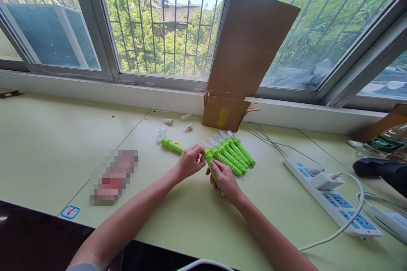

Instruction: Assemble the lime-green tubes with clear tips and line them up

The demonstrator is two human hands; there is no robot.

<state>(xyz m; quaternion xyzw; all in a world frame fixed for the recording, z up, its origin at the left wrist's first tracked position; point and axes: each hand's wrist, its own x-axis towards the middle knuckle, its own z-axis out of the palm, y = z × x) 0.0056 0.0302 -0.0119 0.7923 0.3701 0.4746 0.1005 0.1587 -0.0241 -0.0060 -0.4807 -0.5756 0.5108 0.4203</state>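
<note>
My right hand is wrapped round a green plastic tube, held at a slant above the table with its yellow-ringed end up. Close beside that end, my left hand has its fingers curled in a pinch; what is between them, if anything, is too small to make out. Just past the left hand lies another green ribbed tube with a yellow piece on its side. Right of my hands, several green tubes with clear tips lie in a row, side by side.
Small clear plastic caps are scattered behind my hands. A cardboard box leans open against the window. At right are a white power strip with cables and a plastic bottle. A blurred-out object lies at left.
</note>
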